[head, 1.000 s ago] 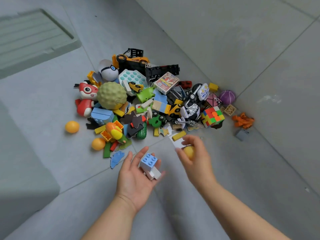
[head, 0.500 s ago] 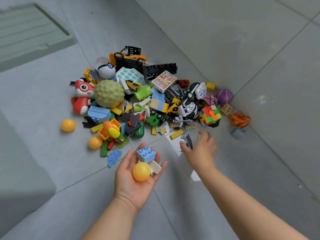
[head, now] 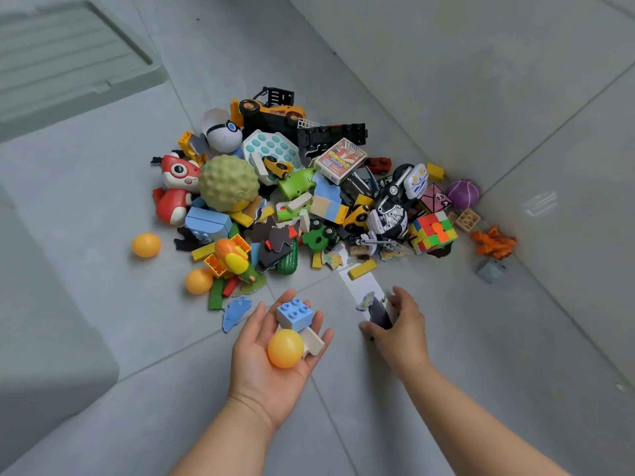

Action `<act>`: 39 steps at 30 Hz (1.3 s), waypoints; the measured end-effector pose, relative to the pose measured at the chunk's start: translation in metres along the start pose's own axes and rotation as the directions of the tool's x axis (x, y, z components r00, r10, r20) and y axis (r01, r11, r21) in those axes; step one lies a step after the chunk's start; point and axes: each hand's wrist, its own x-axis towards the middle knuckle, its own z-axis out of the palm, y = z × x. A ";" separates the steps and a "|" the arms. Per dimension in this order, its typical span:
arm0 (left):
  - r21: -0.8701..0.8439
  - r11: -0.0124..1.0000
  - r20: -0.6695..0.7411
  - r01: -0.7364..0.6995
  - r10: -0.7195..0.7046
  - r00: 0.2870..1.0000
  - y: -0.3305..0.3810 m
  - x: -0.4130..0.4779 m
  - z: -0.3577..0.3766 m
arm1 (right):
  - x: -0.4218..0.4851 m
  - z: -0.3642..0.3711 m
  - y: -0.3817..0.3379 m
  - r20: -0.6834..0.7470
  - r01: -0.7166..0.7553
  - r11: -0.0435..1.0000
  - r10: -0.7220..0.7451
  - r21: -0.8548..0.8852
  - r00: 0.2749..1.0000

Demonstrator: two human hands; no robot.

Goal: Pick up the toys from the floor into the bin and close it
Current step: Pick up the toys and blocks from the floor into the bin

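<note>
Your left hand (head: 271,352) spread palm-up, cradling a blue brick (head: 294,314) and yellow ball (head: 285,348), your right hand (head: 402,326) pinching dark puzzle pieces (head: 378,310)

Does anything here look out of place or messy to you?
The toys lie heaped on the floor. A few strays sit apart: an orange ball on the left, an orange figure and grey block on the right.

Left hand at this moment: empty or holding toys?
Holding toys. The left hand lies palm up, and a blue brick, a yellow ball and a white block rest on it.
</note>
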 end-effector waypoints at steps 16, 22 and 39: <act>0.035 0.999 0.075 -0.041 0.038 0.996 0.015 -0.022 0.026 | -0.069 -0.020 -0.128 0.226 0.024 0.671 -0.283 0.741 0.932; 0.048 0.968 0.277 -0.246 0.223 0.935 0.050 -0.081 0.087 | -0.139 -0.022 -0.202 0.038 0.206 0.460 -0.467 0.864 0.884; 0.221 0.658 -0.071 -0.720 0.747 0.661 0.279 -0.267 -0.011 | -0.318 0.138 -0.381 0.722 -0.296 0.680 -0.509 0.671 0.468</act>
